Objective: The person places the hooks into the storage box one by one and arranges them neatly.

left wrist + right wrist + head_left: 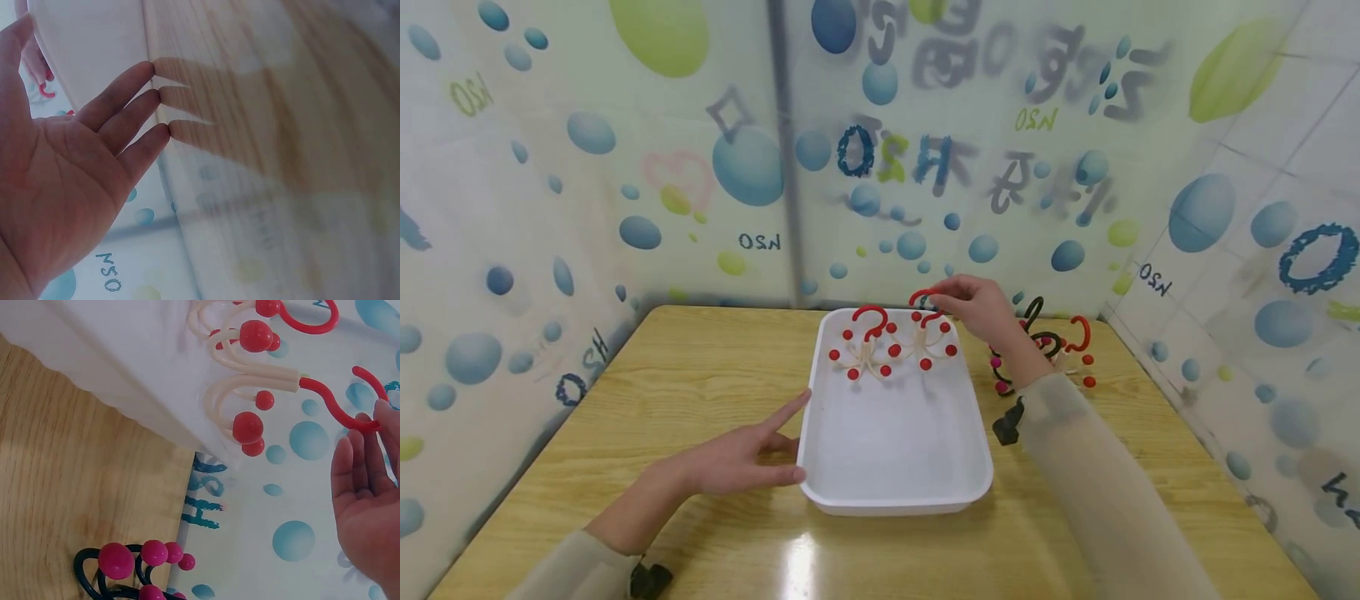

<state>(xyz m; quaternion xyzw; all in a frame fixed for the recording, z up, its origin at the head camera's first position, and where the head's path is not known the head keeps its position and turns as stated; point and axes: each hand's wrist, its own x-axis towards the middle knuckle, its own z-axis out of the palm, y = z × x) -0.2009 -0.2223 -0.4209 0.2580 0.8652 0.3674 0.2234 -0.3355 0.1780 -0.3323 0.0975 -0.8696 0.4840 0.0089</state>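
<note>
A white tray [895, 433] sits mid-table. At its far end stand two hangers with cream prongs and red ball tips. The left hanger [867, 346] stands free. My right hand [942, 293] pinches the red hook of the right hanger [928, 337]. In the right wrist view my fingertips [374, 419] meet that hook [334, 406] above the tray's rim [125, 369]. My left hand [786, 442] lies flat on the table with straight fingers [125, 115] against the tray's left wall [87, 50].
Right of the tray lie a black hanger with pink balls [1037, 337], seen also in the right wrist view [125, 569], and another red-hooked hanger [1078, 342]. Patterned walls close in the wooden table [685, 375] on three sides.
</note>
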